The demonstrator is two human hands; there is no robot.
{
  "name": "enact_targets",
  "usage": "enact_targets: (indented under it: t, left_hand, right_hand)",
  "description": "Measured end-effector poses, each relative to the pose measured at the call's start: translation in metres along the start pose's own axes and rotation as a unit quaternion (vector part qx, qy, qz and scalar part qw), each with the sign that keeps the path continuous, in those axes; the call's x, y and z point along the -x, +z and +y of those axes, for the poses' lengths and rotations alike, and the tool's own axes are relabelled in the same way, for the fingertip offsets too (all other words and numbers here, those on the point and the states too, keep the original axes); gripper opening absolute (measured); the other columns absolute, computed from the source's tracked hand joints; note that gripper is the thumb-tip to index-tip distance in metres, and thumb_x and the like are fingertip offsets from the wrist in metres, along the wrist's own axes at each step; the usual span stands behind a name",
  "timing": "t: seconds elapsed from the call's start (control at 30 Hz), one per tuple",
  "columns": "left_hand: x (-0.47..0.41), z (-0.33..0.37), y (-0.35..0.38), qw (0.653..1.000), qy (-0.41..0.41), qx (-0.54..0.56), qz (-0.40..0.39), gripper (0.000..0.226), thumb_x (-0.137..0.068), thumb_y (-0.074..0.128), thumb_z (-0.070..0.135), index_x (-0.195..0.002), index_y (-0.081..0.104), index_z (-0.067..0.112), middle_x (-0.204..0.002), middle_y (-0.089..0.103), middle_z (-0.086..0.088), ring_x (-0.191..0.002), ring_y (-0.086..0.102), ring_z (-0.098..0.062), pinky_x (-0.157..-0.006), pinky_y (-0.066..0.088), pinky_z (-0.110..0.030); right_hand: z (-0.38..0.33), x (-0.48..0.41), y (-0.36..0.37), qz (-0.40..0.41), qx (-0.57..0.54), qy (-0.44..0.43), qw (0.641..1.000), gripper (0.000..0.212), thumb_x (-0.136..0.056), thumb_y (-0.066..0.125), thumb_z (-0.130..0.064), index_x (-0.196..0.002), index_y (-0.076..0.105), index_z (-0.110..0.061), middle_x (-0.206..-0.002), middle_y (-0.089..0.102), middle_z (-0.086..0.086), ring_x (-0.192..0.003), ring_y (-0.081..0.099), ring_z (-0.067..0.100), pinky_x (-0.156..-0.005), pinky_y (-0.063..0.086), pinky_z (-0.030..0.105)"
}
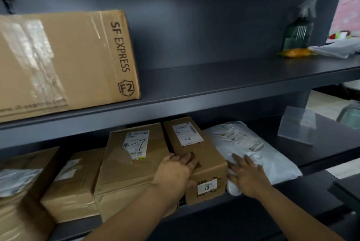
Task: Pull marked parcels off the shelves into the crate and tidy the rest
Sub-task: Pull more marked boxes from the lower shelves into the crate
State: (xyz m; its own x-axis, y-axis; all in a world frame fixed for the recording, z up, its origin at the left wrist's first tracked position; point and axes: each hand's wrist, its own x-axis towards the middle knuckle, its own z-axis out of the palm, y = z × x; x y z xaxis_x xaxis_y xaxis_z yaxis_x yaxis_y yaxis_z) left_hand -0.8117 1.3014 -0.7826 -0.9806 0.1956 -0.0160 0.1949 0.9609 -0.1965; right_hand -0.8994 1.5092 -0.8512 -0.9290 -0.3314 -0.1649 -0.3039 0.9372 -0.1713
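Four brown cardboard boxes and one white plastic mailer bag fill the lower shelf. Left hand grips the rightmost box at its front corner; right hand lies flat, fingers spread, on the bag.

On the lower shelf, left hand round a box at its corner, right hand flat on a white bag
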Motion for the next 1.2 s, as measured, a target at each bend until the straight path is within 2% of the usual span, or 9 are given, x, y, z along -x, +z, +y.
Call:
enact_targets:
  t: [0.37, 0.43, 0.5, 0.53, 0.6, 0.67, 0.87, 1.0, 1.2]
  left_hand:
    - [0.016, 0.002, -0.002, 0.998, 0.002, 0.021, 0.054, 0.056, -0.098, 0.041, 0.040, -0.149, 0.021, 0.028, -0.156, 0.022, 0.001, -0.143, 0.014, -0.018, -0.116, 0.002, -0.037]
    - [0.028, -0.003, -0.006, 0.994, -0.008, 0.039, 0.105, 0.055, -0.097, 0.038, 0.044, -0.148, 0.022, 0.029, -0.153, 0.027, 0.004, -0.141, 0.019, -0.016, -0.116, 0.007, -0.034]
    - [0.038, -0.013, -0.009, 0.988, -0.042, 0.055, 0.140, 0.056, -0.097, 0.035, 0.050, -0.148, 0.021, 0.031, -0.151, 0.029, 0.008, -0.140, 0.022, -0.012, -0.115, 0.012, -0.033]
    - [0.042, -0.019, -0.009, 0.985, -0.066, 0.060, 0.146, 0.057, -0.096, 0.033, 0.054, -0.147, 0.021, 0.031, -0.150, 0.030, 0.009, -0.139, 0.023, -0.011, -0.114, 0.014, -0.034]
    - [0.049, -0.031, -0.007, 0.981, -0.122, 0.068, 0.134, 0.061, -0.093, 0.027, 0.062, -0.146, 0.024, 0.031, -0.149, 0.032, 0.009, -0.138, 0.026, -0.011, -0.114, 0.018, -0.036]
    - [0.054, -0.039, -0.003, 0.977, -0.164, 0.086, 0.109, 0.069, -0.088, 0.018, 0.068, -0.144, 0.028, 0.031, -0.148, 0.035, 0.009, -0.137, 0.028, -0.012, -0.112, 0.022, -0.038]
    - [0.056, -0.042, 0.000, 0.976, -0.160, 0.117, 0.088, 0.079, -0.081, 0.011, 0.073, -0.145, 0.027, 0.030, -0.151, 0.031, 0.010, -0.139, 0.026, -0.012, -0.111, 0.022, -0.037]
    - [0.051, -0.044, -0.003, 0.977, -0.148, 0.142, 0.067, 0.077, -0.086, 0.024, 0.072, -0.147, 0.025, 0.027, -0.154, 0.026, 0.007, -0.140, 0.023, -0.015, -0.114, 0.017, -0.036]
    - [0.069, -0.073, -0.006, 0.975, -0.103, 0.191, -0.040, 0.106, -0.076, 0.059, 0.065, -0.152, 0.002, 0.018, -0.160, 0.001, 0.000, -0.145, 0.006, -0.019, -0.118, 0.006, -0.033]
  right_hand:
    - [0.039, -0.012, 0.009, 0.010, -0.015, 0.073, 0.997, 0.056, -0.100, 0.023, -0.049, -0.149, -0.001, -0.039, -0.159, -0.009, -0.006, -0.145, -0.008, 0.028, -0.117, 0.009, 0.045]
    - [0.048, -0.022, 0.019, -0.008, 0.019, 0.032, 0.999, 0.065, -0.095, 0.002, -0.060, -0.149, 0.022, -0.032, -0.159, 0.011, 0.004, -0.143, -0.007, 0.027, -0.118, 0.007, 0.047]
    - [0.060, -0.033, 0.027, -0.017, 0.099, -0.009, 0.995, 0.090, -0.094, -0.015, -0.053, -0.117, 0.068, -0.023, -0.134, 0.056, 0.009, -0.139, -0.001, 0.020, -0.115, 0.006, 0.048]
    - [0.053, -0.028, 0.020, 0.040, 0.133, -0.024, 0.990, 0.087, -0.098, -0.009, -0.045, -0.106, 0.073, -0.018, -0.124, 0.063, 0.008, -0.140, 0.001, 0.017, -0.116, 0.002, 0.043]
    - [0.029, -0.005, 0.001, 0.069, 0.074, -0.030, 0.994, 0.056, -0.104, 0.010, -0.037, -0.140, 0.042, -0.008, -0.148, 0.037, 0.011, -0.145, -0.001, 0.016, -0.115, -0.004, 0.031]
    - [0.021, 0.000, -0.003, 0.001, -0.007, 0.017, 1.000, 0.053, -0.105, 0.022, -0.032, -0.150, 0.004, -0.014, -0.158, 0.007, 0.010, -0.146, 0.003, 0.018, -0.116, -0.001, 0.028]
    - [0.000, -0.001, -0.026, 0.054, -0.269, 0.066, 0.959, 0.052, -0.100, 0.040, -0.015, -0.148, 0.021, -0.010, -0.153, 0.027, 0.013, -0.138, 0.031, 0.026, -0.110, 0.022, 0.026]
    - [-0.064, 0.013, -0.058, 0.155, -0.245, -0.064, 0.955, 0.049, -0.098, 0.047, -0.030, -0.144, 0.035, -0.020, -0.149, 0.036, 0.004, -0.137, 0.031, 0.021, -0.113, 0.025, 0.033]
    - [-0.148, 0.028, -0.047, 0.010, -0.171, -0.126, 0.977, 0.054, -0.098, 0.029, -0.050, -0.149, 0.022, -0.031, -0.156, 0.021, 0.001, -0.142, 0.021, 0.020, -0.115, 0.023, 0.034]
